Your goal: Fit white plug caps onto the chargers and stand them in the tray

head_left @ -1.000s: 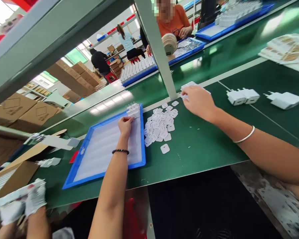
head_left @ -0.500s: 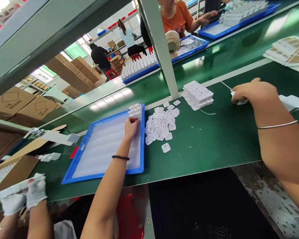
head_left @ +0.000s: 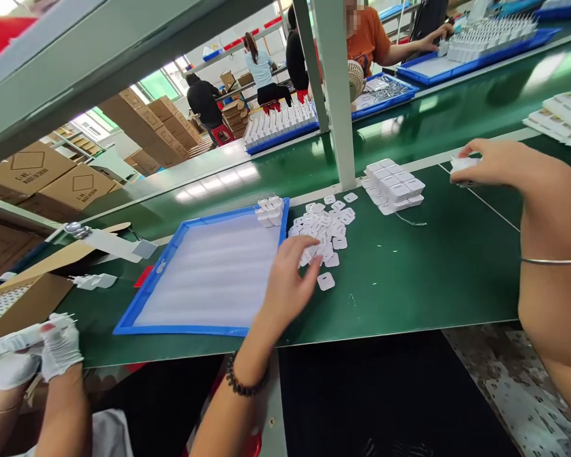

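Observation:
My left hand (head_left: 290, 279) hovers over the green belt with fingers spread and holds nothing; its fingertips reach the near edge of a pile of small white square stickers (head_left: 324, 227). To its left lies a blue tray (head_left: 137, 317) with a white foam liner, and a few white chargers (head_left: 270, 211) stand in the tray's far right corner. At the right, my right hand (head_left: 497, 166) is raised above the belt and pinches a white charger (head_left: 462, 164). A block of white chargers (head_left: 394, 185) sits between the hands.
A grey post (head_left: 335, 95) rises behind the stickers. A co-worker's white-gloved hands (head_left: 33, 355) hold a white strip at lower left, beside open cardboard boxes (head_left: 19, 298). Card stacks (head_left: 564, 117) lie far right. Across the belt, other people work at blue trays of chargers (head_left: 480, 38).
My left hand left the chargers in the tray corner and moved right to the sticker pile, opening. My right hand lifted a charger off the belt at the right.

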Demonstrator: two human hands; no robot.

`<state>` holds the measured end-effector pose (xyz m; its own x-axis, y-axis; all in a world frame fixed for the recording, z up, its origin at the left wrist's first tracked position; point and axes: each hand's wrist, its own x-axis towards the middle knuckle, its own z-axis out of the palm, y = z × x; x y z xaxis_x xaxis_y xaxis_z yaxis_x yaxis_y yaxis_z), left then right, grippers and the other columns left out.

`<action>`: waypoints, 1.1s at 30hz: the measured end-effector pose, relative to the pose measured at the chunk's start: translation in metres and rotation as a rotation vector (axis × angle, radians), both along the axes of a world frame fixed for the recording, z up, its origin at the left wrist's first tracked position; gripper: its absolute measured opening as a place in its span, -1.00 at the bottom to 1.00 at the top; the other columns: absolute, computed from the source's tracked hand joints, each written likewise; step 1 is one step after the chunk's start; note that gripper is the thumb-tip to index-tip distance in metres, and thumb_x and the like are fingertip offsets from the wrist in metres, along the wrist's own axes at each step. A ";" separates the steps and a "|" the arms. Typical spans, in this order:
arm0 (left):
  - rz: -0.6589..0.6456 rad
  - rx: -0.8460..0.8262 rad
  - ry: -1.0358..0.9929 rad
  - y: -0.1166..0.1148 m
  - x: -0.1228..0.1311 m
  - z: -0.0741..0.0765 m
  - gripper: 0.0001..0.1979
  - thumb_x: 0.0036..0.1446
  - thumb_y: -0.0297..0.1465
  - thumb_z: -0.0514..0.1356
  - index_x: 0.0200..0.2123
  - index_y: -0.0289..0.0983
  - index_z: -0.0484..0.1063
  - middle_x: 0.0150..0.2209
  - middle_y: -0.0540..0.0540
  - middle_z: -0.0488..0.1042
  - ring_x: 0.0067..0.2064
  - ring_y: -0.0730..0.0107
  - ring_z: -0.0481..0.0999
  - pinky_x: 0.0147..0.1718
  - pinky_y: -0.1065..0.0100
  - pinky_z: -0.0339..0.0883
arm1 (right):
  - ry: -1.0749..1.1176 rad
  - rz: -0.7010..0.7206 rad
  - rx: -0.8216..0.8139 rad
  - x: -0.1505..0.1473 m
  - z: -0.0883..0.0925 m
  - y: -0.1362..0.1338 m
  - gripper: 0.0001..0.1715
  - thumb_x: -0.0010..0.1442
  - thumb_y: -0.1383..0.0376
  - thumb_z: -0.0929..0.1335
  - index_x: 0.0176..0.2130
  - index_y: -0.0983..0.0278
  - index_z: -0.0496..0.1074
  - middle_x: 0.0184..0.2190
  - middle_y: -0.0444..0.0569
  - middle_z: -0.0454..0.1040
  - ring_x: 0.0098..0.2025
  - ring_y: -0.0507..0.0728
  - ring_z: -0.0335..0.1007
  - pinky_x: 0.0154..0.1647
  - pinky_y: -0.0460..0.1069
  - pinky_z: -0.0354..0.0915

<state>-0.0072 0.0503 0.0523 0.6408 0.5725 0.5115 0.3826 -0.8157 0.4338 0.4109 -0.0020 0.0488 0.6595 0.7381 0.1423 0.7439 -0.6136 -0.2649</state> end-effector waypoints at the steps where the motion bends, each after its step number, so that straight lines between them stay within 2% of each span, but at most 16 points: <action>1: -0.045 0.092 0.018 -0.011 0.003 -0.005 -0.79 0.33 -0.41 0.17 0.02 -0.21 0.43 -0.03 -0.17 0.57 0.04 0.23 0.55 0.08 0.19 0.44 | 0.094 0.033 -0.013 -0.012 0.009 -0.002 -0.35 0.20 -0.01 0.44 0.12 0.35 0.49 -0.05 0.34 0.54 -0.27 0.17 0.44 -0.36 0.09 0.16; 2: -0.067 0.180 0.028 -0.018 0.007 -0.011 -0.73 0.33 -0.42 0.17 0.08 -0.22 0.39 0.00 -0.20 0.55 0.07 0.20 0.54 0.09 0.18 0.44 | 0.143 0.125 0.026 -0.028 0.017 -0.003 -0.31 0.22 -0.02 0.42 0.20 0.30 0.44 0.07 0.32 0.49 -0.19 0.19 0.44 -0.29 0.10 0.20; 4: -0.065 0.326 0.035 -0.022 0.014 -0.022 -0.58 0.33 -0.39 0.19 0.23 -0.24 0.29 0.11 -0.29 0.49 0.16 0.09 0.50 0.14 0.11 0.42 | 0.315 0.381 0.105 -0.069 0.029 -0.002 -0.37 0.23 0.03 0.42 0.21 0.19 0.42 0.18 0.17 0.45 -0.06 0.23 0.44 -0.11 0.12 0.25; 7: -0.037 0.401 0.065 -0.017 0.024 -0.035 -0.36 0.31 -0.28 0.24 0.37 -0.24 0.13 0.27 -0.41 0.33 0.31 -0.08 0.37 0.22 -0.03 0.36 | 0.554 0.722 0.065 -0.135 0.026 0.001 -0.39 0.04 0.10 0.50 0.08 0.20 0.49 0.13 0.11 0.49 0.06 0.36 0.42 0.02 0.16 0.29; 9: -0.069 0.405 0.089 -0.013 0.027 -0.041 -0.39 0.34 -0.30 0.19 0.38 -0.22 0.11 0.31 -0.41 0.29 0.34 -0.09 0.34 0.23 -0.04 0.35 | 0.728 0.938 0.043 -0.169 0.016 0.001 -0.48 0.05 0.18 0.47 0.03 0.19 0.48 0.05 0.03 0.54 0.06 0.35 0.44 0.05 0.15 0.32; 11: -0.133 0.418 0.056 -0.011 0.026 -0.045 -0.50 0.37 -0.40 0.11 0.34 -0.23 0.17 0.25 -0.38 0.38 0.31 -0.02 0.40 0.21 0.01 0.38 | 0.892 1.039 0.028 -0.189 0.006 0.000 -0.47 0.07 0.17 0.47 0.04 0.22 0.43 0.01 0.01 0.54 0.03 0.30 0.46 0.04 0.13 0.35; 13: -0.149 0.388 -0.053 -0.011 0.022 -0.048 -0.57 0.34 -0.47 0.11 0.25 -0.24 0.25 0.14 -0.33 0.48 0.22 0.06 0.49 0.14 0.08 0.44 | 1.023 1.058 0.021 -0.195 -0.001 -0.002 -0.32 0.03 0.12 0.53 0.08 0.23 0.34 -0.03 0.01 0.53 -0.04 0.26 0.47 -0.03 0.10 0.38; 15: -0.093 0.254 -0.197 -0.012 0.017 -0.051 -0.63 0.29 -0.47 0.19 0.15 -0.23 0.31 0.06 -0.27 0.52 0.12 0.14 0.55 0.05 0.15 0.49 | 1.108 1.063 0.050 -0.194 -0.004 -0.003 -0.18 -0.02 0.12 0.57 0.13 0.21 0.26 -0.08 -0.02 0.50 -0.11 0.23 0.47 -0.11 0.08 0.40; 16: -0.057 0.152 -0.263 -0.013 0.016 -0.052 -0.64 0.26 -0.46 0.25 0.10 -0.22 0.33 0.02 -0.23 0.53 0.07 0.19 0.57 -0.01 0.20 0.50 | 1.129 1.068 0.081 -0.192 -0.005 -0.003 -0.19 -0.01 0.14 0.57 0.14 0.20 0.25 -0.10 -0.04 0.49 -0.14 0.21 0.46 -0.13 0.08 0.41; 19: -0.002 -0.170 -0.400 -0.017 0.014 -0.052 -0.64 0.15 -0.39 0.39 -0.03 -0.20 0.37 -0.07 -0.12 0.54 -0.04 0.28 0.58 -0.11 0.30 0.49 | 1.093 1.072 0.167 -0.190 -0.005 -0.001 -0.43 0.10 0.22 0.50 0.07 0.20 0.35 -0.14 -0.05 0.46 -0.14 0.20 0.44 -0.13 0.09 0.39; 22: -0.001 -0.360 -0.469 -0.020 0.014 -0.050 -0.62 0.10 -0.32 0.44 -0.08 -0.20 0.39 -0.11 -0.08 0.52 -0.07 0.31 0.56 -0.09 0.30 0.47 | 1.038 1.100 0.200 -0.192 -0.003 -0.001 -0.58 0.13 0.23 0.48 -0.01 0.22 0.45 -0.09 -0.01 0.48 -0.06 0.24 0.44 -0.07 0.11 0.37; 24: -0.013 -0.421 -0.466 -0.021 0.012 -0.049 -0.66 0.15 -0.31 0.41 -0.07 -0.19 0.40 -0.12 -0.08 0.51 -0.08 0.31 0.53 -0.06 0.28 0.44 | 1.000 1.109 0.223 -0.193 -0.002 -0.001 -0.61 0.11 0.23 0.48 -0.04 0.22 0.48 -0.08 0.01 0.50 -0.06 0.25 0.43 -0.07 0.11 0.35; 27: -0.013 -0.440 -0.430 -0.023 0.009 -0.048 -0.69 0.22 -0.29 0.35 -0.01 -0.19 0.40 -0.10 -0.10 0.50 -0.07 0.30 0.51 -0.05 0.26 0.40 | 0.981 1.080 0.217 -0.192 -0.001 -0.002 -0.59 0.10 0.23 0.49 -0.04 0.21 0.45 -0.14 -0.02 0.50 -0.20 0.17 0.41 -0.19 0.06 0.32; 30: -0.006 -0.442 -0.426 -0.022 0.007 -0.048 -0.63 0.21 -0.27 0.36 0.04 -0.17 0.39 -0.07 -0.09 0.49 -0.07 0.32 0.49 -0.06 0.29 0.38 | 1.200 1.043 0.165 -0.192 0.000 -0.002 -0.50 0.07 0.24 0.52 -0.02 0.19 0.37 -0.18 -0.09 0.46 -0.27 0.09 0.36 -0.31 -0.01 0.28; 33: 0.002 -0.491 -0.429 -0.021 0.008 -0.049 -0.65 0.18 -0.23 0.38 -0.03 -0.18 0.40 -0.14 -0.05 0.49 -0.14 0.35 0.49 -0.11 0.31 0.37 | 1.430 0.991 0.076 -0.197 -0.001 -0.002 -0.49 0.10 0.23 0.51 0.02 0.21 0.37 -0.19 -0.07 0.46 -0.24 0.09 0.36 -0.32 -0.03 0.29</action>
